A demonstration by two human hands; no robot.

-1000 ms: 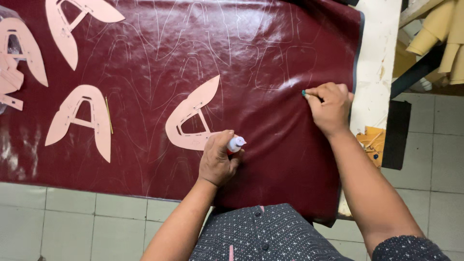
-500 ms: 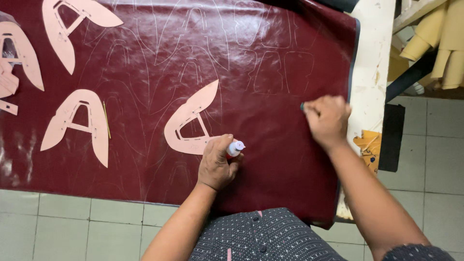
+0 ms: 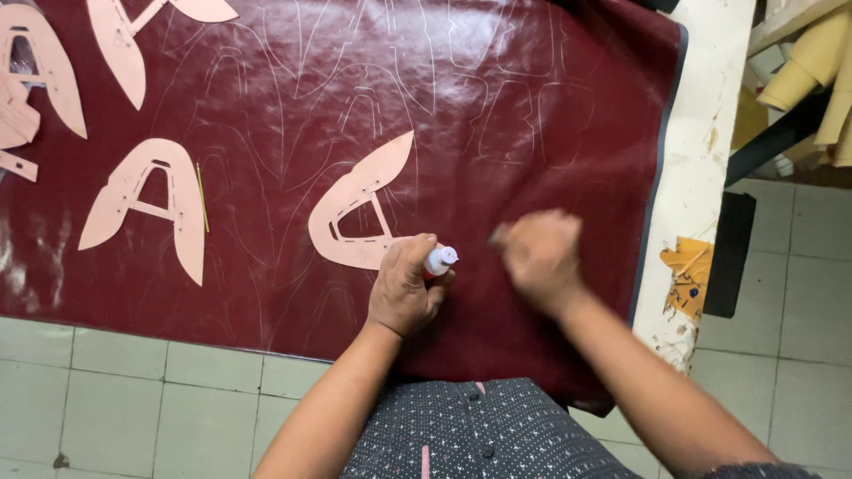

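— What's the left hand (image 3: 404, 286) got there?

— A pen or marker (image 3: 438, 261) with a white end sticking out past the knuckles. The fingers are curled tight round it, a closed fist, and the heel of the hand rests on the dark red leather sheet (image 3: 497, 98). Just to the left of that grip, touching the fingertips, lies a pinkish cardboard pattern (image 3: 353, 213), a curved shape with a cut-out window.

— So how should one go about it, tracing round that piece?

— I'd say pin the pattern flat so it can't creep, keep the tip hard against its edge, and set it clear of the pale outlines already drawn above the grip, so no two shapes overlap.

— And the right hand (image 3: 537, 253)?

— Just to the right of the pen hand, over the bare leather, and blurred. It looks loosely closed, but I can't tell whether it holds anything, or whether it touches the sheet.

— Anything else about?

— More patterns (image 3: 146, 200) well off to the left of the grip, and the white table edge (image 3: 701, 133) beyond the right hand.
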